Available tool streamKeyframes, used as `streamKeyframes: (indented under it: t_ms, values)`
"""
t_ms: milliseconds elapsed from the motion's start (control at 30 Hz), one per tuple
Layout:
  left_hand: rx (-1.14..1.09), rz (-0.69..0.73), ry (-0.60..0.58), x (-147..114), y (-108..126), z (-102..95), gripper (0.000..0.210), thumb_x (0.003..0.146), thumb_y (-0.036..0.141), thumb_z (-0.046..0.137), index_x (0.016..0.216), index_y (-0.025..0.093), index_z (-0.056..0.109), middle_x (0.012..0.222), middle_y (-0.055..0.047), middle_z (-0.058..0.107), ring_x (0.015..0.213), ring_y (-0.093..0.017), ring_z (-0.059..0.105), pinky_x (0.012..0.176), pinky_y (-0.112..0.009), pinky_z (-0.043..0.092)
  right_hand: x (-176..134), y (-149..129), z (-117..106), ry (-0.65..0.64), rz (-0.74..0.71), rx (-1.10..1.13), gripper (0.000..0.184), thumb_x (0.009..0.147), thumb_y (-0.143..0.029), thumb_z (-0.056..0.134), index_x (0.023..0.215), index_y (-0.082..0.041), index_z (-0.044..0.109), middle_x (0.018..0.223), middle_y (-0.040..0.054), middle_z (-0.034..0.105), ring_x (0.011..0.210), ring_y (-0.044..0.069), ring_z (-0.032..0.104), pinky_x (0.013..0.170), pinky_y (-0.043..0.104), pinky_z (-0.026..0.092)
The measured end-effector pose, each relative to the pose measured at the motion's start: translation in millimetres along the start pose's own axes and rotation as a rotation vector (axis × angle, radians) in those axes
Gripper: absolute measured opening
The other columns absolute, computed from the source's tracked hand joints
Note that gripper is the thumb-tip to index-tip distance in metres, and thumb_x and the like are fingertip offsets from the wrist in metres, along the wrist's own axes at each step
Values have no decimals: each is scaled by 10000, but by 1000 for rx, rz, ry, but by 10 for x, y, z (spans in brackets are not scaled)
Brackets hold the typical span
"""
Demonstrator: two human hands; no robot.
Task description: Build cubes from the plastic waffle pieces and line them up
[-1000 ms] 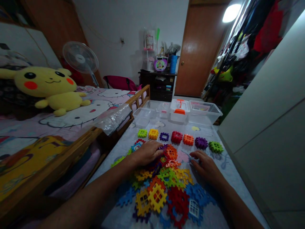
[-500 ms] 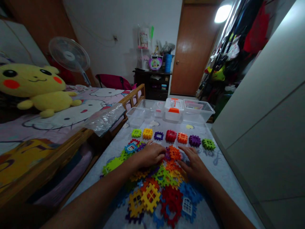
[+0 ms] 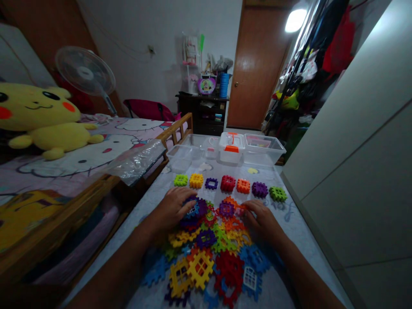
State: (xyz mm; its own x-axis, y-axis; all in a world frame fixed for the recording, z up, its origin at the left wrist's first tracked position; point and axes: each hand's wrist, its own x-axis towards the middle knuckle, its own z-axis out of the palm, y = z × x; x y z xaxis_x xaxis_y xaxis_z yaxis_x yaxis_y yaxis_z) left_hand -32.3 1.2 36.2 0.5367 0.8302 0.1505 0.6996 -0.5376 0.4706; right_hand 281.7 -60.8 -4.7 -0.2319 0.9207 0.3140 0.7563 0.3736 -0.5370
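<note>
My left hand (image 3: pixel 174 207) curls around a blue plastic block with a white window (image 3: pixel 193 209), beside purple toothed blocks (image 3: pixel 202 207), at the left of a mixed pile. Its thumb and fingertips touch these pieces. At the pile's right side, the fingertips of my right hand (image 3: pixel 261 214) pinch the edge of an orange toothed block (image 3: pixel 238 207). A small purple square block (image 3: pixel 226 209) lies just left of that. Nearer to me are yellow lattice blocks (image 3: pixel 200 268), a red block (image 3: pixel 229 274) and light green pieces (image 3: pixel 222 240). My left hand and forearm hide part of the pile.
Beyond the pile runs a row of sorted stacks, among them a red stack (image 3: pixel 228 183) and a green stack (image 3: pixel 277 194). Clear plastic bins (image 3: pixel 265 150) and a lidded box (image 3: pixel 231 148) stand behind. A wooden bed rail (image 3: pixel 174 133) borders the left; a pale cabinet (image 3: pixel 354 163) the right.
My left hand has moved left from the pile's middle onto the blue window block, which has shifted right with purple pieces. My right fingertips have closed on an orange block's edge.
</note>
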Motion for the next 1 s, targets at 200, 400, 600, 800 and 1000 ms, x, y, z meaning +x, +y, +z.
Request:
streamKeyframes:
  t_ms: [200,400,600,800,1000]
  values:
    - [-127,-298,76,-196,-585,-210,548,786,664,487,1064,243,703,1162,-66,700,1113,-292,611,995,-351,441,-25,124,-55,166,282,180,366,916,-370,448,1191,-174,590,764,42,693,672,191,641,605,292,495]
    - [-441,-473,50,-305,-829,-178,674,647,746,609,1053,216,705,1105,-65,723,1015,-306,658,847,-346,532,-27,259,48,56,229,-147,265,853,-260,505,1033,-166,675,904,99,670,847,238,609,782,375,478]
    - [-626,-452,7,-292,-752,-70,660,671,685,661,1135,215,669,1126,-60,712,999,-276,665,820,-336,547,-8,189,97,140,86,-330,255,850,-246,567,1075,-214,681,1161,121,630,1071,303,515,909,474,412]
    - [-641,-439,20,-289,-807,-20,618,702,636,673,1147,208,657,1153,-66,699,1038,-277,652,865,-348,529,70,-95,238,-72,-75,-189,433,845,-299,622,1270,-235,582,1285,86,623,1157,303,480,983,492,375]
    - [-592,-427,47,-284,-809,-3,602,706,620,674,1129,191,662,1153,-78,694,1060,-298,638,884,-370,519,131,-166,259,-118,-54,-148,171,895,-255,554,993,-232,692,1044,64,714,1007,261,555,935,449,395]
